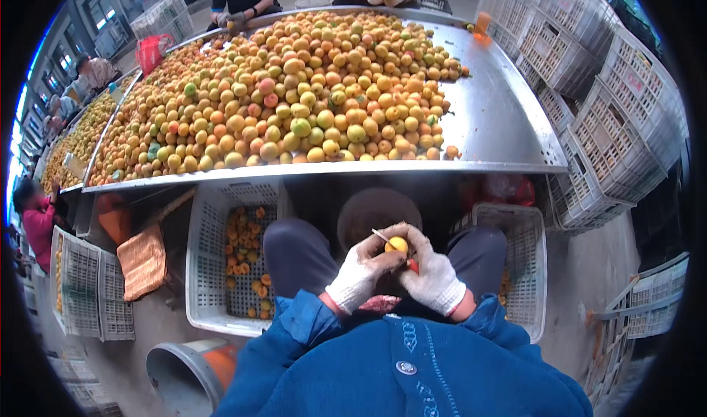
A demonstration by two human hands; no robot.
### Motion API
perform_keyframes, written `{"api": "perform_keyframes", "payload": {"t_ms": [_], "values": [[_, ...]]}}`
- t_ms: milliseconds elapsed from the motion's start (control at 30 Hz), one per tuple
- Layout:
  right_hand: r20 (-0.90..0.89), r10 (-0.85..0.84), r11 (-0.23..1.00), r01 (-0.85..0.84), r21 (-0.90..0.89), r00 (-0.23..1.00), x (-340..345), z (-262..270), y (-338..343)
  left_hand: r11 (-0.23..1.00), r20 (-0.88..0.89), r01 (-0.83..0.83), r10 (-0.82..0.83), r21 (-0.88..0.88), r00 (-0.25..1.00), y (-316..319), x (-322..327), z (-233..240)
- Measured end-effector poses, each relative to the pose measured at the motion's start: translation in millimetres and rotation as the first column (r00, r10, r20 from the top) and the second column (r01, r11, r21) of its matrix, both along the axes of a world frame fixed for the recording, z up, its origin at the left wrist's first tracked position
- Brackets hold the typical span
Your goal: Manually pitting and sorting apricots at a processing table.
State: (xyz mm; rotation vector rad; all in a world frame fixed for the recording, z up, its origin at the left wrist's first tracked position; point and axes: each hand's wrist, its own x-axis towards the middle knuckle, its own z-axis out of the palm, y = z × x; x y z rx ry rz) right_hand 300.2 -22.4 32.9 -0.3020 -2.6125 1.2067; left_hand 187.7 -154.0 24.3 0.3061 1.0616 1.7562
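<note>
Both my hands wear white knit gloves with soiled fingers and meet above my lap. My left hand (362,270) grips a yellow apricot (399,244) between thumb and fingers. In my right hand (436,279) is a small knife whose red handle (412,266) shows at the palm. A thin metal blade (380,234) sticks out at the fruit's upper left; whether it is in the flesh or beside it, I cannot tell. Just beyond my hands, between my knees, stands a round tub (378,210), its contents dim.
Whole apricots (309,97) are heaped on a metal table (491,102) ahead. At my left knee, a white crate (207,273) holds cut apricots (243,246); another crate (525,262) flanks my right. A bucket (182,378) lies lower left. Stacked crates (613,113) rise right. Co-workers sit opposite.
</note>
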Motion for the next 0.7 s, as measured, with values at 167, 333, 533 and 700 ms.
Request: {"api": "perform_keyframes", "payload": {"t_ms": [167,333,533,700], "values": [[0.04,-0.017,1.0,0.017,0.016,0.999,0.3,-4.5,0.7,0.999,-0.221,-0.028,0.017,-0.044,0.975,4.2,0.5,11.6],[0.144,0.001,0.993,0.016,-0.118,0.99,-1.8,-3.3,-1.2,0.998,-0.174,-0.06,0.056,-0.023,0.983,6.2,1.9,0.3],[0.097,-0.049,0.957,0.074,-0.279,0.994,-4.5,-7.0,4.0,0.99,-0.175,-0.125,0.136,0.072,0.975,7.4,6.7,-11.3],[0.255,-0.179,0.835,0.284,-0.472,0.95,-3.9,-2.4,4.8,0.972,0.14,-0.187,0.168,0.144,0.976,8.0,2.6,-12.7]]}}
